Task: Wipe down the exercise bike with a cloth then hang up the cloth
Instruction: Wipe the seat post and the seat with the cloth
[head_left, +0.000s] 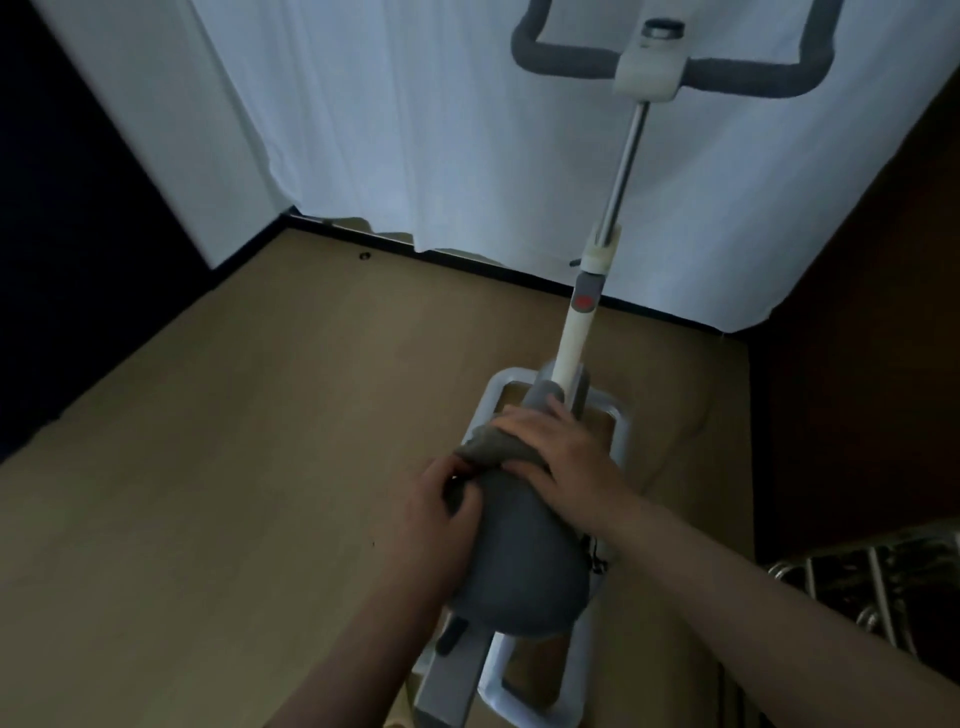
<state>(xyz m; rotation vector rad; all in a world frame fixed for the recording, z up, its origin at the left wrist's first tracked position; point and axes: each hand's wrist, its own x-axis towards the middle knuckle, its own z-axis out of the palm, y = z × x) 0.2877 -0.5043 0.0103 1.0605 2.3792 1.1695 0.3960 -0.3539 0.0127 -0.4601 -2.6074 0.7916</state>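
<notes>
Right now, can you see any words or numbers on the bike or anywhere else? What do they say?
No words or numbers can be read.
Red mark on the grey band of the bike's post: a shape only, too blurred to tell whether it holds any writing.
White block at the handlebar, with a round grey cap on top: no print shows.
Grey saddle and cloth: plain.

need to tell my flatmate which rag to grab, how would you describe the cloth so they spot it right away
Start at the exercise bike standing before the white curtain and follow its post down to the dark grey saddle. The cloth is the crumpled brownish-grey rag at the saddle's narrow front end, pressed under the right hand. It is soft and wrinkled, unlike the smooth saddle.
</notes>
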